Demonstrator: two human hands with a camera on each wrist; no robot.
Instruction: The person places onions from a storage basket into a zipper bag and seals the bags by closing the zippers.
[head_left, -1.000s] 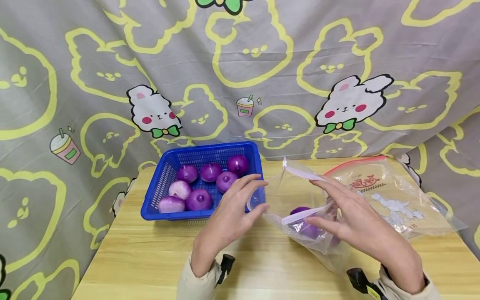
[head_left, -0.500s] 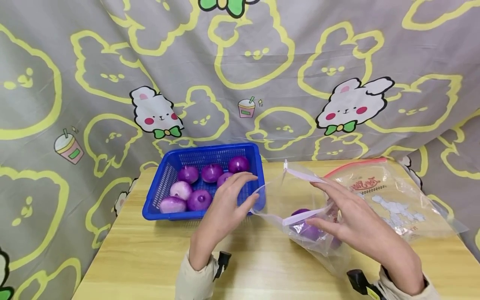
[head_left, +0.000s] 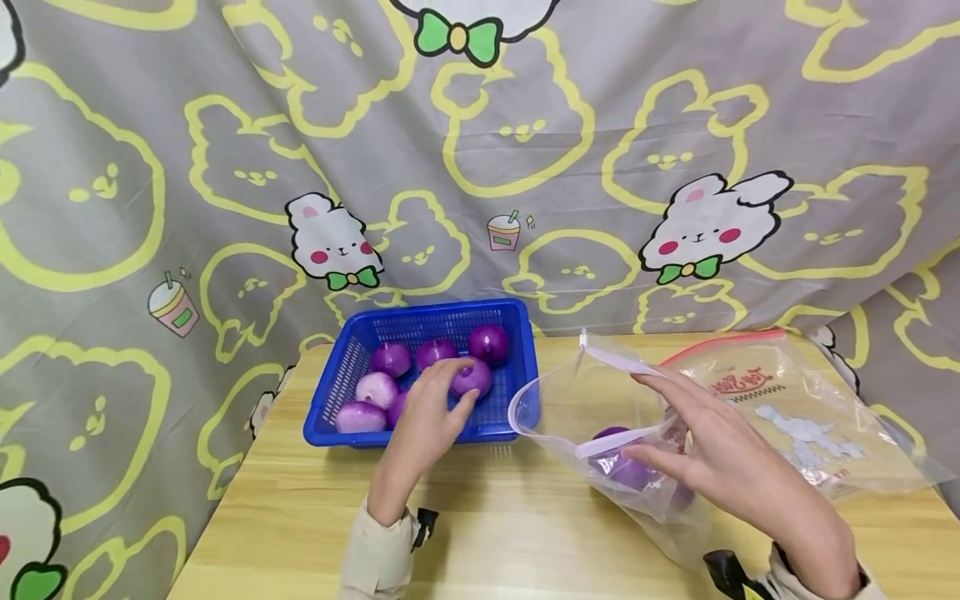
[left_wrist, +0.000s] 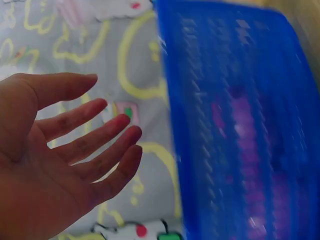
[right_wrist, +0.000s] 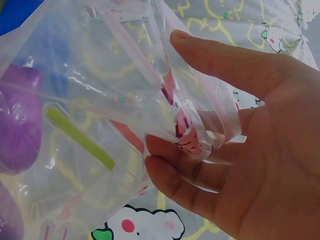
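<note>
In the head view my left hand [head_left: 429, 417] reaches over the near side of the blue basket [head_left: 330, 396], thumb and fingertips beside a red onion [head_left: 471, 379]. The left wrist view shows that hand's fingers spread, with nothing between them. Several other onions lie in the basket, one partly hidden by the hand. My right hand [head_left: 720, 442] holds a clear zip bag [head_left: 660, 525] by its right side, thumb at the near edge and fingers at the far one. The bag's mouth gapes toward the basket. Purple onions [right_wrist: 19, 120] show through its film.
A second clear zip bag [head_left: 810, 425] with a red zip and a dinosaur print lies flat at the right, partly behind the right hand. The wooden table [head_left: 300, 517] ends at a patterned cloth [head_left: 585, 167] hung behind it.
My left hand has moved left, from the zip bag's mouth to over the basket and the onion. The right hand keeps its hold on the bag. The head view has shifted slightly.
</note>
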